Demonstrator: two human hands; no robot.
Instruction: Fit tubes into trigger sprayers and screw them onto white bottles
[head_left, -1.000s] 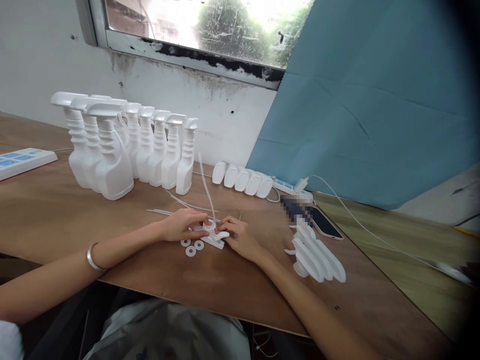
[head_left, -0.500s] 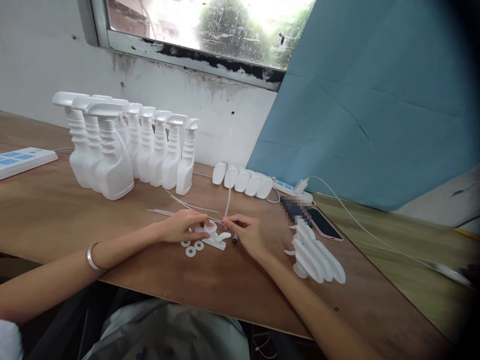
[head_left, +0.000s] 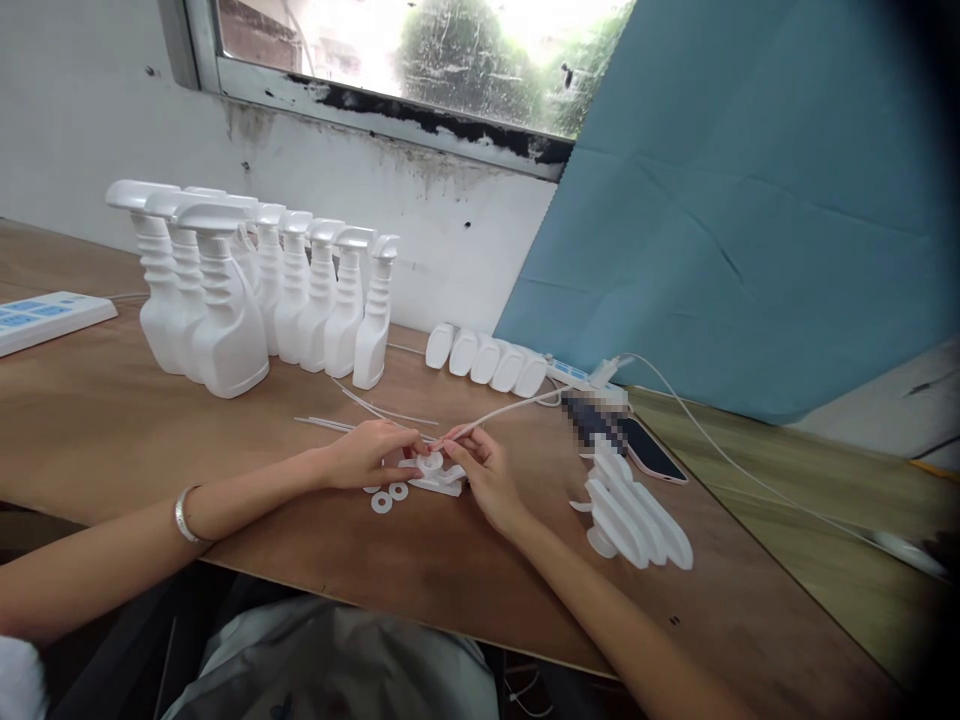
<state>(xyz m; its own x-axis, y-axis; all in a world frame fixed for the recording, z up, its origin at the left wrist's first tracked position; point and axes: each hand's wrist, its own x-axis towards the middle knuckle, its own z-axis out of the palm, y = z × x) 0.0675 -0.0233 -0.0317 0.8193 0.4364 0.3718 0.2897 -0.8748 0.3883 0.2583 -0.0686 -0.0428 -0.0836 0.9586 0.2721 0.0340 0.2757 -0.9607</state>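
My left hand [head_left: 384, 455] is closed on a white spray trigger head [head_left: 439, 482], which lies on the table with its round collar toward the fingers. From the left, my right hand [head_left: 480, 468] faces it, thumb and fingers pinching a thin white dip tube [head_left: 510, 404]. The tube's near end is at the collar; its long free part slants up to the right. Whether the end sits inside the collar is hidden by my fingers. Several flat white washers [head_left: 382, 502] lie just below my left hand. More loose tubes [head_left: 375, 407] lie behind it.
White spray bottles [head_left: 229, 330] with heads stand at the back left. Several white bottles [head_left: 487, 360] lie along the wall. To the right are stacked trigger heads [head_left: 637, 515], a phone [head_left: 654, 450] and a power strip [head_left: 574, 372]. Another power strip [head_left: 56, 318] is far left.
The dip tube in my right hand has swung from nearly upright to slanting right. My right hand has tilted and moved slightly left, closer to the collar. The trigger head has shifted slightly right.
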